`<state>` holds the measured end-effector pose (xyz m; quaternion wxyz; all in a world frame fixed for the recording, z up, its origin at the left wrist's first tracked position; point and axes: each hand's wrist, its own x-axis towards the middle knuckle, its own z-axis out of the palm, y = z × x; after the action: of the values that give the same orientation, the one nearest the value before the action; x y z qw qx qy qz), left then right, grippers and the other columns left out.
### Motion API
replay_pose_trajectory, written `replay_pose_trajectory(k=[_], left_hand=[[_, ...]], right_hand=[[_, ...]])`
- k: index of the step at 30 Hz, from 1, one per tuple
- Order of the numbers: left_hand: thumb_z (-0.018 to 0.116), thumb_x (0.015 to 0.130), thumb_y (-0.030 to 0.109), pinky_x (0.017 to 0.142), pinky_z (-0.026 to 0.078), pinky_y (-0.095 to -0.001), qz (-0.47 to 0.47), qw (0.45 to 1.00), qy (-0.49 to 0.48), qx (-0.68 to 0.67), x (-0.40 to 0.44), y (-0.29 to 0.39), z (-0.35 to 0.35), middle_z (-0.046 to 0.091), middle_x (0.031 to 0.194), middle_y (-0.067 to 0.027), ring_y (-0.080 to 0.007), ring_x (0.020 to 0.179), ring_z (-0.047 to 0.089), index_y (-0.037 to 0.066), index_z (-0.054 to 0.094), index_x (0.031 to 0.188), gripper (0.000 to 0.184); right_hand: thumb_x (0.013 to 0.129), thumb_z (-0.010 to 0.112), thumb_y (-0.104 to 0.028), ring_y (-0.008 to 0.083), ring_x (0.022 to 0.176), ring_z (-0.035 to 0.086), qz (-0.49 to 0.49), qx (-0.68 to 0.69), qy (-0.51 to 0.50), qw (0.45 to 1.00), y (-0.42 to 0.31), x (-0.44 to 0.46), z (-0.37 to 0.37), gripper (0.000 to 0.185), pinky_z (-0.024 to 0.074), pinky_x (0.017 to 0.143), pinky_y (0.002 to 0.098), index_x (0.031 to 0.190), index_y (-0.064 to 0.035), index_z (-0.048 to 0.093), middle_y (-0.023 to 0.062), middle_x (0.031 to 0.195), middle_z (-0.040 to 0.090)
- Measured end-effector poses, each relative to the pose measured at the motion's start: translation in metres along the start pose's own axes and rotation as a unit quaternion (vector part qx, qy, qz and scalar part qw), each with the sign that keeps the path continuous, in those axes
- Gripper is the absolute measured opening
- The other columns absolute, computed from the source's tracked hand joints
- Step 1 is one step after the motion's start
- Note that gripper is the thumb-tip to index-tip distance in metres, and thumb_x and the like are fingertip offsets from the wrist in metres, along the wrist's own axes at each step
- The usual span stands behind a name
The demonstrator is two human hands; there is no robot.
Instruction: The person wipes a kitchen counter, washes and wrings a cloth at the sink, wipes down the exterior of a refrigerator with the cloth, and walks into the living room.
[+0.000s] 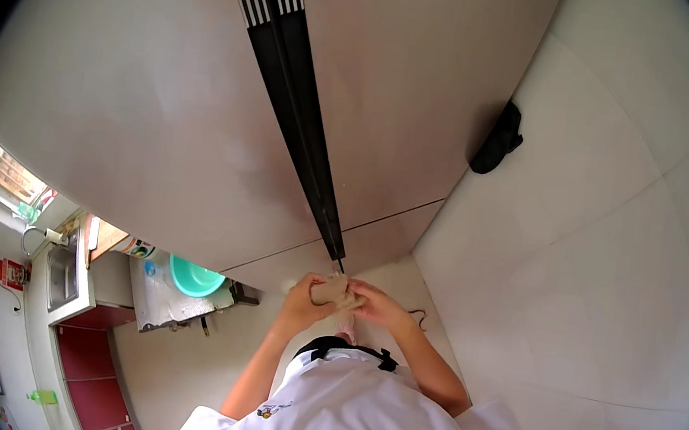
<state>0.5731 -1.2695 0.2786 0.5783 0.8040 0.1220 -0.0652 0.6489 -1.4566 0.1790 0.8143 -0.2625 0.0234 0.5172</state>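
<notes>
A crumpled beige cloth [336, 292] is held between my two hands in front of my waist. My left hand [300, 303] grips its left side with curled fingers. On the other side, my right hand [378, 305] pinches the cloth's right edge. Both hands are just below the lower end of the dark handle strip of a tall, light grey double-door cabinet or fridge [413, 93].
At the left are a green basin [195, 277] on a small table [163, 306], a sink [62, 278] and red cabinets [87, 353]. A black object [498, 139] hangs by the right side of the tall doors, near the white wall [598, 274].
</notes>
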Motion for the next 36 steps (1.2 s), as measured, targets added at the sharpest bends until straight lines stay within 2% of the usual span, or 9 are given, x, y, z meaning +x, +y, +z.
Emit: replay_pose_trajectory(k=[7, 14, 21, 23, 24, 26, 27, 29, 36], left_hand=[[0.07, 0.08, 0.015, 0.067, 0.046, -0.0267, 0.064, 0.988, -0.116, -0.084, 0.049, 0.041, -0.001, 0.054, 0.085, -0.0004, -0.0104, 0.079, 0.053, 0.006, 0.049, 0.108, 0.036], [0.064, 0.08, 0.002, 0.074, 0.046, -0.0265, 0.516, 0.851, 0.093, -0.019, 0.061, 0.255, -0.064, 0.056, 0.093, -0.0044, -0.0128, 0.085, 0.054, 0.003, 0.051, 0.108, 0.031], [0.061, 0.082, 0.005, 0.075, 0.047, -0.0254, 0.619, 0.683, 0.365, 0.135, 0.081, 0.373, -0.11, 0.063, 0.095, -0.0068, -0.0114, 0.085, 0.058, 0.002, 0.059, 0.104, 0.022], [0.061, 0.083, 0.006, 0.075, 0.047, -0.025, 0.586, 0.726, 0.345, 0.105, 0.081, 0.374, -0.112, 0.062, 0.096, -0.0059, -0.0106, 0.086, 0.058, 0.002, 0.058, 0.104, 0.021], [0.062, 0.084, 0.006, 0.075, 0.047, -0.0245, 0.545, 0.772, 0.32, 0.067, 0.083, 0.373, -0.113, 0.061, 0.096, -0.0051, -0.0098, 0.087, 0.057, 0.001, 0.058, 0.104, 0.021], [0.062, 0.083, 0.005, 0.075, 0.047, -0.0251, 0.53, 0.806, 0.264, -0.028, 0.086, 0.365, -0.112, 0.061, 0.095, -0.0056, -0.0117, 0.087, 0.058, 0.001, 0.057, 0.103, 0.02], [0.062, 0.083, 0.005, 0.076, 0.047, -0.0257, 0.503, 0.831, 0.202, -0.127, 0.087, 0.36, -0.111, 0.06, 0.094, -0.0061, -0.0136, 0.086, 0.059, 0.001, 0.057, 0.101, 0.02], [0.062, 0.084, 0.005, 0.076, 0.047, -0.0249, 0.521, 0.823, 0.159, -0.163, 0.089, 0.352, -0.101, 0.059, 0.098, -0.0054, -0.0118, 0.089, 0.057, 0.001, 0.055, 0.104, 0.021], [0.061, 0.088, 0.015, 0.087, 0.046, -0.0286, 0.352, 0.862, -0.105, -0.351, 0.107, 0.331, -0.031, 0.057, 0.115, -0.0066, -0.0129, 0.103, 0.055, 0.002, 0.05, 0.121, 0.037]], right_hand=[[0.078, 0.048, 0.006, 0.0147, 0.093, 0.059, -0.217, -0.204, 0.18, 0.937, -0.124, -0.019, 0.074, 0.051, 0.051, 0.078, 0.0296, 0.127, -0.0068, 0.044, 0.0052, 0.111, 0.056], [0.075, 0.048, 0.004, 0.0157, 0.102, 0.057, -0.642, -0.404, 0.052, 0.65, -0.256, -0.058, 0.27, 0.055, 0.0481, 0.084, 0.0278, 0.13, -0.0044, 0.042, 0.0084, 0.113, 0.059], [0.078, 0.054, 0.004, 0.0305, 0.096, 0.055, -0.818, -0.417, 0.05, 0.394, -0.321, -0.022, 0.407, 0.034, 0.045, 0.085, 0.0363, 0.111, 0.0017, 0.056, 0.0178, 0.106, 0.056], [0.078, 0.052, 0.005, 0.0282, 0.098, 0.057, -0.832, -0.457, 0.134, 0.284, -0.325, -0.009, 0.415, 0.03, 0.0452, 0.086, 0.0344, 0.107, 0.0023, 0.058, 0.0192, 0.108, 0.057], [0.078, 0.052, 0.005, 0.0282, 0.098, 0.057, -0.835, -0.451, 0.133, 0.284, -0.328, -0.008, 0.408, 0.03, 0.0452, 0.086, 0.0344, 0.107, 0.0023, 0.058, 0.0192, 0.108, 0.057], [0.075, 0.049, 0.004, 0.0163, 0.101, 0.055, -0.752, -0.338, 0.075, 0.561, -0.334, -0.019, 0.386, 0.047, 0.0454, 0.085, 0.029, 0.122, -0.0013, 0.048, 0.0104, 0.111, 0.059], [0.075, 0.049, 0.004, 0.0163, 0.101, 0.055, -0.75, -0.339, 0.072, 0.563, -0.333, -0.032, 0.381, 0.047, 0.0454, 0.085, 0.029, 0.122, -0.0013, 0.048, 0.0104, 0.111, 0.059], [0.079, 0.047, -0.001, 0.0184, 0.095, 0.057, -0.586, -0.199, -0.114, 0.777, -0.325, -0.065, 0.371, 0.038, 0.0476, 0.081, 0.0287, 0.117, 0.0021, 0.049, 0.0089, 0.108, 0.059], [0.08, 0.045, -0.006, 0.023, 0.108, 0.053, -0.454, -0.034, -0.167, 0.874, -0.305, -0.102, 0.32, 0.04, 0.0439, 0.093, 0.0365, 0.118, 0.0018, 0.05, 0.0111, 0.114, 0.057]])
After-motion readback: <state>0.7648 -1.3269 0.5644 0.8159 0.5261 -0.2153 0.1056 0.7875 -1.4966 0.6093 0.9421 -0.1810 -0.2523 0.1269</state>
